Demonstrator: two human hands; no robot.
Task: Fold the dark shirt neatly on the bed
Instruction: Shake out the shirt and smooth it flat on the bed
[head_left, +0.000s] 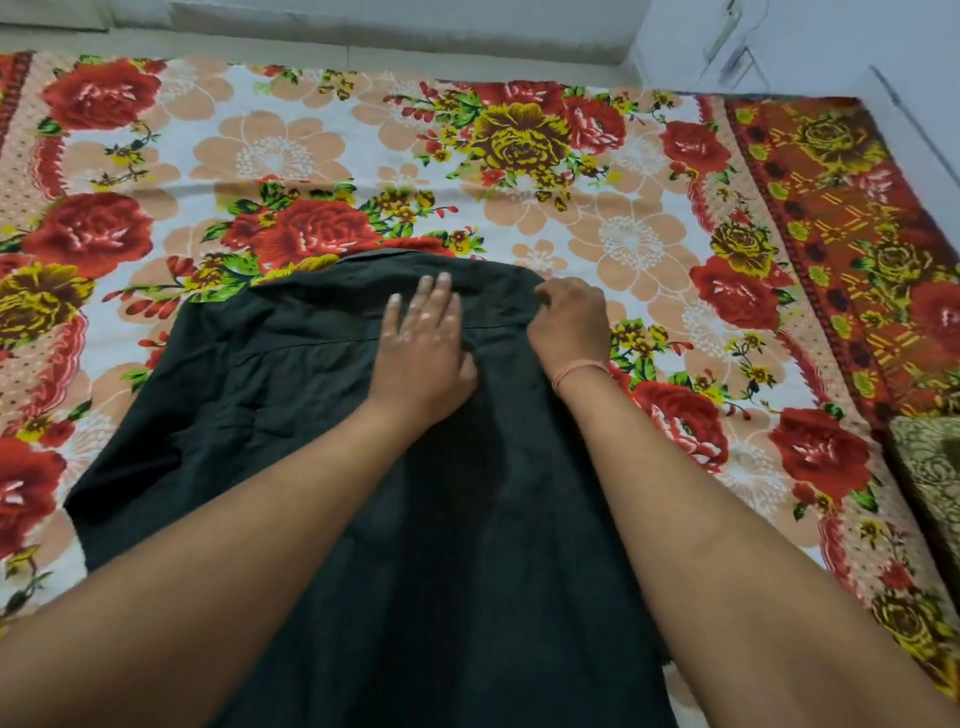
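Dark shirt (322, 415), red-floral bedsheet (363, 156).

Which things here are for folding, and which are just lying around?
For the job: dark shirt; left hand, flat on it; right hand, closed at its edge; floral bedsheet.

Just there: patterned cushion; wrist thread.

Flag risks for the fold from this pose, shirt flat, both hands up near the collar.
1. The left hand lies flat on the dark shirt while the right hand pinches the right shoulder edge. Pulling that edge could drag the collar askew if the flat hand slips.
2. The fabric left of the flat hand shows wrinkles; folding now would likely crease them in.
3. The left sleeve side spreads wide over the floral bedsheet, unheld, so the fold may come out lopsided.
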